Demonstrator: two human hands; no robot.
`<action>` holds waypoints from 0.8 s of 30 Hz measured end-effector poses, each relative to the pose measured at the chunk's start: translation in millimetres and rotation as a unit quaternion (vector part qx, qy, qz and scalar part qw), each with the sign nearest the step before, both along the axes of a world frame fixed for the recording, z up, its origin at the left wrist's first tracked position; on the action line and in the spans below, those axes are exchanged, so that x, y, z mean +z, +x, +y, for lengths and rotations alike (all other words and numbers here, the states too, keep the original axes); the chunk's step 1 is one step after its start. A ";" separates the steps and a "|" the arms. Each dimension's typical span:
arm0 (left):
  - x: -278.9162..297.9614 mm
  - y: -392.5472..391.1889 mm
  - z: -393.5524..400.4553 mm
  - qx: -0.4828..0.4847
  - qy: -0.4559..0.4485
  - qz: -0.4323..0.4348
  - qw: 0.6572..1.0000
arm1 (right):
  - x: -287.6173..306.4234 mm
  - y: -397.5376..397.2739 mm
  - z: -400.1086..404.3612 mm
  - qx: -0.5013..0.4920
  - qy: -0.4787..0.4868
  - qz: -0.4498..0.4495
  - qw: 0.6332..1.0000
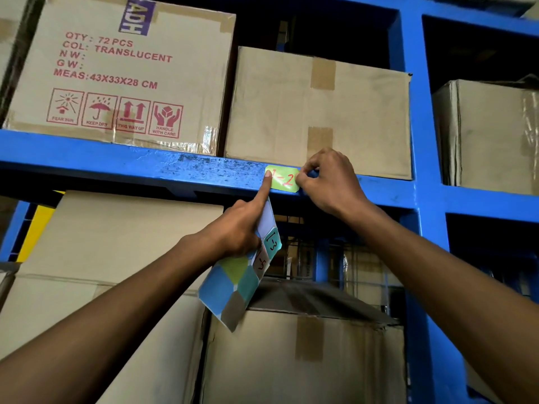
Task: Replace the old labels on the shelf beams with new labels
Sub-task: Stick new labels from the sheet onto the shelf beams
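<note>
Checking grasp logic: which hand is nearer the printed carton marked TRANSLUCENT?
Left. The left hand is below the printed carton, index finger pressing the green label's left end; the right hand pinches the label's right end, farther right.

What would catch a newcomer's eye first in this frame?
The green label marked in red on the blue shelf beam, mid-frame: the left hand presses its left edge with a forefinger while the right hand pinches its right edge. The left hand also holds a sheet of coloured labels hanging below the beam.
</note>
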State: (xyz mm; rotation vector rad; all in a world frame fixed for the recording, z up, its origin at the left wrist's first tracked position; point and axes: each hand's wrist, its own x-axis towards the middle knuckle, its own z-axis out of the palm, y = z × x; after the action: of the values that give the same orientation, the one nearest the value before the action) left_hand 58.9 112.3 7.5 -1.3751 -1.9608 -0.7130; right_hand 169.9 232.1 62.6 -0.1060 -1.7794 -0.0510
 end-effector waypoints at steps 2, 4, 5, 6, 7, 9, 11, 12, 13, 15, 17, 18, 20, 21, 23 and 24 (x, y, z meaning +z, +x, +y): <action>0.8 -0.2 0.9 0.005 -0.006 0.009 1.000 | 0.8 -0.7 0.2 -0.004 -0.002 0.000 1.000; 1.2 0.4 2.2 0.008 -0.012 0.013 1.000 | 2.3 -1.8 0.9 -0.007 -0.004 0.000 1.000; 1.1 0.7 3.0 0.009 -0.014 0.015 1.000 | 3.1 -2.5 1.0 -0.008 -0.004 0.001 1.000; 1.0 0.9 4.0 0.009 -0.016 0.016 1.000 | 3.8 -3.6 1.2 -0.011 -0.004 0.002 1.000; 1.0 0.8 4.7 0.008 -0.017 0.016 1.000 | 4.7 -4.4 1.4 -0.013 -0.005 0.002 1.000; 0.7 0.1 5.5 0.007 -0.019 0.014 1.000 | 6.2 -5.3 1.3 -0.019 -0.009 0.002 1.000; 0.4 -0.5 5.3 0.004 -0.020 0.015 1.000 | 7.2 -4.9 0.7 -0.022 -0.011 0.002 1.000; 0.5 -0.6 5.1 0.003 -0.020 0.017 1.000 | 7.6 -4.7 0.0 -0.022 -0.014 0.003 1.000; 0.5 -0.6 4.9 0.002 -0.022 0.018 1.000 | 7.8 -4.5 -0.9 -0.024 -0.016 0.004 1.000; 0.2 -0.3 4.5 0.003 -0.023 0.018 1.000 | 8.6 -4.7 -1.8 -0.029 -0.026 0.005 0.999; -0.1 -0.5 4.3 0.007 -0.025 0.022 0.999 | 10.0 -4.5 -1.2 -0.039 -0.045 0.009 0.998; 0.0 -1.0 4.2 0.008 -0.026 0.025 0.999 | 10.9 -4.0 -0.4 -0.043 -0.057 0.009 0.997; 0.5 -1.2 3.3 0.008 -0.029 0.027 0.999 | 12.4 -2.7 2.3 -0.040 -0.078 0.003 0.996; 0.8 -1.1 2.7 0.008 -0.030 0.027 0.999 | 12.6 -1.7 3.5 -0.036 -0.082 -0.001 0.996; 1.5 -0.3 1.8 0.007 -0.030 0.031 0.999 | 11.5 0.4 4.7 -0.034 -0.069 -0.002 0.997; 2.1 0.2 1.3 0.007 -0.028 0.032 0.999 | 9.7 2.0 4.2 -0.034 -0.051 0.003 0.998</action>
State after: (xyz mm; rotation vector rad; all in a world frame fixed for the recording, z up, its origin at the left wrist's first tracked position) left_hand 59.0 113.6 9.6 -1.3985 -1.9520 -0.6033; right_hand 171.9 236.3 72.2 -0.2398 -1.7722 -0.0086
